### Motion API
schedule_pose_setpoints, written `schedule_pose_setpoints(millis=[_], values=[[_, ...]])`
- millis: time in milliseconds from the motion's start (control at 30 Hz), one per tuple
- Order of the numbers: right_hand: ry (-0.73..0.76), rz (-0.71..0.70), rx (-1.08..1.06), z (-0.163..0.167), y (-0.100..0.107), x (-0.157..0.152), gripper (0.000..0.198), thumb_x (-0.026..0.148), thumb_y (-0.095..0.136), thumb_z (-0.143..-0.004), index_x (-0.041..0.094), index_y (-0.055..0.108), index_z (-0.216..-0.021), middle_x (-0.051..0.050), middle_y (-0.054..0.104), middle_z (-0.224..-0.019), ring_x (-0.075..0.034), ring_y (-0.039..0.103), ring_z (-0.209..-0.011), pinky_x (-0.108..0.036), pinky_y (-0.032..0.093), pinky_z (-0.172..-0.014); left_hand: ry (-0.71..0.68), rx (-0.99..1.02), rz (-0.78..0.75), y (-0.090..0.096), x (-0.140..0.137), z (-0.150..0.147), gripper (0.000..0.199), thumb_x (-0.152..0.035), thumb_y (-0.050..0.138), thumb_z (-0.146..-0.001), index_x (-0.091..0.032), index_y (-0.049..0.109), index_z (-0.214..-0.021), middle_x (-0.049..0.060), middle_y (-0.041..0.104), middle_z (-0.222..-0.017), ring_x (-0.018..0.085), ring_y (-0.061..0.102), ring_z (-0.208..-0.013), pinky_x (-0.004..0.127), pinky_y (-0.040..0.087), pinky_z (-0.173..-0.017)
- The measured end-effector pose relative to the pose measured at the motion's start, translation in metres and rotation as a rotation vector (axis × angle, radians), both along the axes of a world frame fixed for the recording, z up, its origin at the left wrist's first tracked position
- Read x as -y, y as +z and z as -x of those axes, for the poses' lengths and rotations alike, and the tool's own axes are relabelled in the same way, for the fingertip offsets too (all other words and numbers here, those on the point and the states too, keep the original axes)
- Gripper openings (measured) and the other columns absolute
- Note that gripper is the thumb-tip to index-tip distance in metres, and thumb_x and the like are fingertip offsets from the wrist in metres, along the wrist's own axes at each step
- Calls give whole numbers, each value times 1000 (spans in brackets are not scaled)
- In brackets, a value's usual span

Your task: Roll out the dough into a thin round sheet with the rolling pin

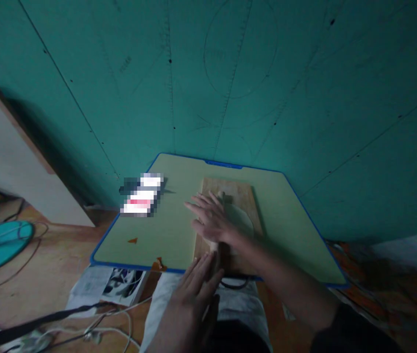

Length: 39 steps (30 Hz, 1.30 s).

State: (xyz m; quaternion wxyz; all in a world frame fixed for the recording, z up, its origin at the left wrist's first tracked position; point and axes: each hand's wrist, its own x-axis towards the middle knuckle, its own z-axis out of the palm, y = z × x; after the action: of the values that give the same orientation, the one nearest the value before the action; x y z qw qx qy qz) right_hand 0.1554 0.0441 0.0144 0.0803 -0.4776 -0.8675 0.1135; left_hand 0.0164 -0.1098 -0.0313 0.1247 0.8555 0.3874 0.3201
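Observation:
A flat, pale round of dough (243,220) lies on a wooden cutting board (226,185). Across it, a rolling pin (221,196) points away from me, its middle hidden beneath my right hand (212,218). The fingers of that hand are stretched out and spread, pressing on the pin rather than wrapped round it. Nearer to me, my left hand (197,291) has its fingers straight, with the tips against the near end of the pin at the board's front edge. My right forearm crosses over part of the dough and board.
The board rests on a small pale table (285,235) with a blue rim. A blurred-out phone-like object (142,196) stands at its left. Behind rises a green wall (194,73). Cables (113,328) and a printed box (123,284) lie on the floor at left.

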Motion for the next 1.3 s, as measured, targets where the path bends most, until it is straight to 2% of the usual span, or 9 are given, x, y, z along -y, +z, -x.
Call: schedule_pose_setpoints(millis=[100,200,433,533,800,900,1000,1200,1300], values=[[2,-2,15,13,2,-5,53,34,51,-95,23,49,-147,-8,46,-156,-24,32,-149,-52,15,-123,71,132,17,8,5,13,48,-13,45,-94,-26,49,-140,9,66,-134,21,64,-123,35,60,-96],[17,-33,-1,12,0,-6,52,34,52,-94,22,52,-145,-9,47,-156,-25,32,-149,-51,17,-122,168,232,2,12,-1,22,36,-16,45,-96,-29,55,-128,6,72,-116,19,71,-105,30,62,-86],[6,-44,-27,-82,-20,16,60,21,48,-89,17,48,-149,-14,35,-162,-28,22,-153,-56,19,-122,337,101,-53,-5,-77,44,26,-31,45,-99,-20,61,-116,12,69,-111,26,69,-101,40,58,-88],[30,-30,-4,-95,-18,16,66,22,46,-88,14,40,-153,-16,29,-164,-28,15,-155,-58,16,-123,450,4,-33,-16,-96,46,32,-37,44,-99,-17,62,-117,16,66,-119,33,64,-112,49,54,-96],[219,-5,35,35,4,-14,66,30,49,-95,14,33,-156,-15,27,-165,-25,18,-154,-51,6,-126,501,199,-63,-21,-84,50,39,-20,38,-100,-20,45,-138,15,54,-136,29,52,-131,50,48,-107],[221,-22,28,49,3,-18,61,30,47,-96,16,38,-154,-12,32,-164,-23,22,-153,-49,9,-126,497,203,-46,-21,-83,54,46,-19,42,-98,-21,40,-144,15,51,-138,30,50,-134,52,46,-109],[161,-14,26,20,-2,-15,60,27,45,-94,18,40,-153,-11,34,-163,-24,22,-153,-53,10,-125,500,183,-49,-19,-83,52,48,-19,44,-97,-21,41,-144,16,51,-138,33,49,-134,55,45,-109],[42,80,-18,-90,-16,-1,66,21,45,-88,16,41,-153,-12,26,-166,-28,12,-155,-58,12,-123,462,155,-42,-16,-81,44,47,-21,45,-97,-19,41,-144,18,51,-140,33,45,-138,56,43,-111],[32,78,-42,-96,-17,-4,66,21,44,-88,16,40,-154,-13,25,-166,-28,11,-156,-58,14,-123,457,145,-50,-17,-82,43,46,-21,43,-97,-19,41,-144,17,51,-140,34,43,-139,57,41,-112]])
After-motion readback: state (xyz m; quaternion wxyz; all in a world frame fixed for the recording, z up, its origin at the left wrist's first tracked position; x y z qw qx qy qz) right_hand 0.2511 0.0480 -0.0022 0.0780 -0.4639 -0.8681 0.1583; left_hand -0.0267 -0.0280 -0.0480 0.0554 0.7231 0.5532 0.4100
